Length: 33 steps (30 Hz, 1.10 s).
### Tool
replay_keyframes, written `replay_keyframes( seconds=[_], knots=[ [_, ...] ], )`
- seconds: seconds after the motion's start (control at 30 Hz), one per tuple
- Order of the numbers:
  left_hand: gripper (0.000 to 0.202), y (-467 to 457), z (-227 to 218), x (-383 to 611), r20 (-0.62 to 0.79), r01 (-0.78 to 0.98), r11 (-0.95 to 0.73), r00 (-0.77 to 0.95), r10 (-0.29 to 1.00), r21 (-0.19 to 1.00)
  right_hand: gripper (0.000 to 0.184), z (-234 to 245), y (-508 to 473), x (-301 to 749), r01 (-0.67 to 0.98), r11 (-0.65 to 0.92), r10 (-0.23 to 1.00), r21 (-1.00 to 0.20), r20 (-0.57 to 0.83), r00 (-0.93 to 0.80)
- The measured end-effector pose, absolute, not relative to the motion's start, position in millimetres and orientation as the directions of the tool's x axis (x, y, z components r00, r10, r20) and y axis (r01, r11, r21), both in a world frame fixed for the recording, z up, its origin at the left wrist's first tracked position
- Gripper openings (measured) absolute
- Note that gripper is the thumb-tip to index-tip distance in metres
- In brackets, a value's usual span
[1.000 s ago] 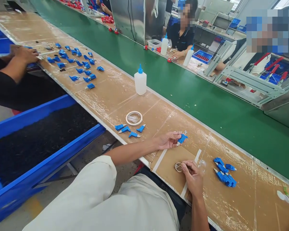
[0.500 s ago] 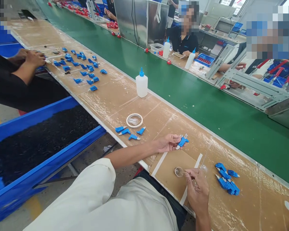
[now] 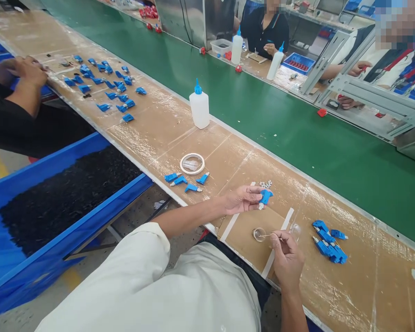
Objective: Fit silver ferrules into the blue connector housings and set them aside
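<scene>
My left hand (image 3: 246,200) pinches a small blue plastic part (image 3: 266,197) with a whitish end, held above the cardboard. Between thumb and fingers, my right hand (image 3: 288,259) grips a thin stick (image 3: 267,235). Its far end dips into a small round clear cup (image 3: 258,234), which rests on a cardboard sheet (image 3: 244,244) marked by white tape strips. Just beyond my left hand lies a little heap of small silvery pieces (image 3: 265,184). To the right of my right hand sits a pile of blue parts (image 3: 328,244).
A tape roll (image 3: 192,163) and several blue parts (image 3: 192,187) lie left of my left arm. A white bottle (image 3: 199,109) with a blue nozzle stands near the green belt (image 3: 249,124). At left, a co-worker's hands (image 3: 27,74) are beside more blue parts. A blue bin (image 3: 65,198) holds black pieces.
The view has shifted slightly. My left hand still holds the blue part, now tilted a little differently, and the silvery heap shows more. The stick stays at the cup.
</scene>
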<state>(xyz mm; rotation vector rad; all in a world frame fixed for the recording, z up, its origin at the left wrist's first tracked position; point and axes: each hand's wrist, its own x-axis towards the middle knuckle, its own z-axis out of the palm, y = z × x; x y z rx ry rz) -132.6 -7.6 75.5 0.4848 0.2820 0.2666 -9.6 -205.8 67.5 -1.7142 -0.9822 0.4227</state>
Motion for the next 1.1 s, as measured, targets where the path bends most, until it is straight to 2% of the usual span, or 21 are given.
replay_keyframes(
  seconds=[0.13,0.27,0.4,0.53,0.77,0.93,1.1],
  knots=[
    [0.028,-19.0,74.9,-133.3,-0.28,-0.092,0.863,0.924,0.26,0.496,0.03,72.0,-206.1,-5.3,0.261,-0.083,0.698,-0.962,0.13,0.704],
    [0.035,-29.8,73.3,-132.3,-0.28,-0.02,0.867,0.943,0.182,0.497,0.022,92.9,-203.8,-8.0,0.154,0.064,0.614,-0.986,0.161,0.773],
    [0.044,-38.6,74.4,-131.0,-0.244,0.01,0.857,0.96,0.136,0.515,0.008,115.3,-198.8,-17.4,0.374,0.19,0.525,-0.908,0.416,0.743],
    [0.052,-44.0,78.3,-129.9,-0.248,0.031,0.849,0.962,0.118,0.527,0.002,123.6,-194.2,-21.9,0.585,0.192,0.525,-0.788,0.587,0.617],
    [0.057,-45.1,80.6,-129.6,-0.26,0.057,0.844,0.961,0.099,0.534,0.005,118.0,-192.2,-20.9,0.64,0.184,0.549,-0.746,0.618,0.562],
    [0.046,-45.6,80.0,-129.5,-0.26,0.059,0.832,0.96,0.104,0.551,0.005,113.4,-193.0,-19.1,0.678,0.144,0.586,-0.72,0.614,0.528],
    [0.048,-45.6,78.7,-129.8,-0.271,0.074,0.823,0.957,0.1,0.564,0.011,116.1,-193.5,-18.3,0.76,0.142,0.588,-0.634,0.672,0.45]
  ],
)
